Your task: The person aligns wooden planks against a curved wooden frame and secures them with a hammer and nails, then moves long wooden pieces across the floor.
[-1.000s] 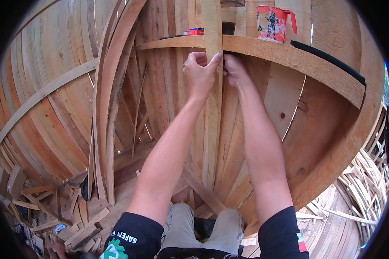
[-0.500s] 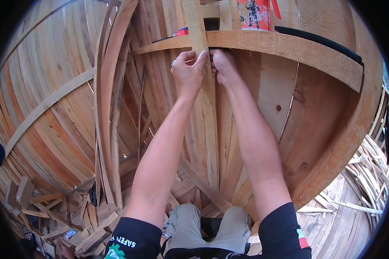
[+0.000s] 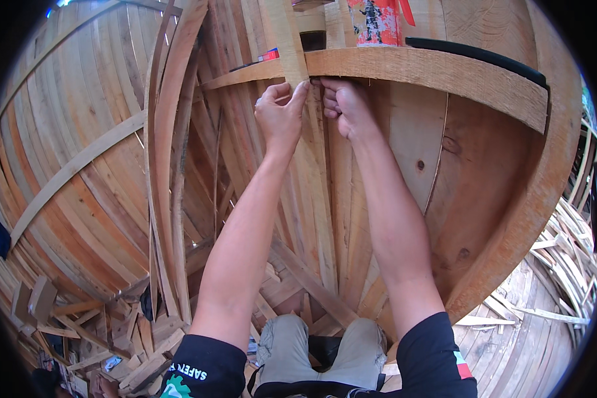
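Note:
An upright pale wooden strip (image 3: 286, 40) crosses in front of a curved wooden beam (image 3: 378, 64). Just below the crossing, my left hand (image 3: 280, 119) is closed at the strip, its thumb lying along the front face and its fingers bent at the left edge. Beside the strip's right edge, under the beam, my right hand (image 3: 347, 109) has its fingers curled in. Its index finger and thumb come together near the strip; whatever sits between them is too small or hidden to name.
On the beam stand a worn red-and-white can (image 3: 377, 25) and a black curved strip (image 3: 477, 56), with a small red-and-blue box (image 3: 268, 55) farther left. Planked walls (image 3: 79, 132) curve around me. Scrap wood (image 3: 139, 358) lies low on the left, more strips (image 3: 564, 259) on the right.
The view has shifted slightly, so the beam and can sit farther left. My right hand has drawn a little to the right of the strip; my left hand stays at it.

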The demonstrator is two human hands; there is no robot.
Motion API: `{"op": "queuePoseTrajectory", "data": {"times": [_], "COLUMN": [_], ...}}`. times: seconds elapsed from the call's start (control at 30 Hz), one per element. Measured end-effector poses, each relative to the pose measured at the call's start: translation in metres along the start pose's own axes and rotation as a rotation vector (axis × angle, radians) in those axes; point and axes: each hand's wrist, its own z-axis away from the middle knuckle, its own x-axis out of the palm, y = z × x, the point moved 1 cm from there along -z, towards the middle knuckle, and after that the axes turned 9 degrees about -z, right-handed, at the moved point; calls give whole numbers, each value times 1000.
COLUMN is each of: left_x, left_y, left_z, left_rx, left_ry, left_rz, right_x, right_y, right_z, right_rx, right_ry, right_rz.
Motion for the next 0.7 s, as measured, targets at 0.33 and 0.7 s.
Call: {"op": "queuePoseTrajectory", "data": {"times": [0.33,0.7], "left_x": [0,-2], "left_y": [0,-2], "left_z": [-1,-1], "left_rx": [30,42], "left_ry": [-6,5], "left_rz": [-17,-43], "right_x": [-13,6], "right_y": [24,14], "right_z": [-12,-5], "right_rx": [-207,-55], "right_ry": [86,83], "right_rz": [285,93]}}
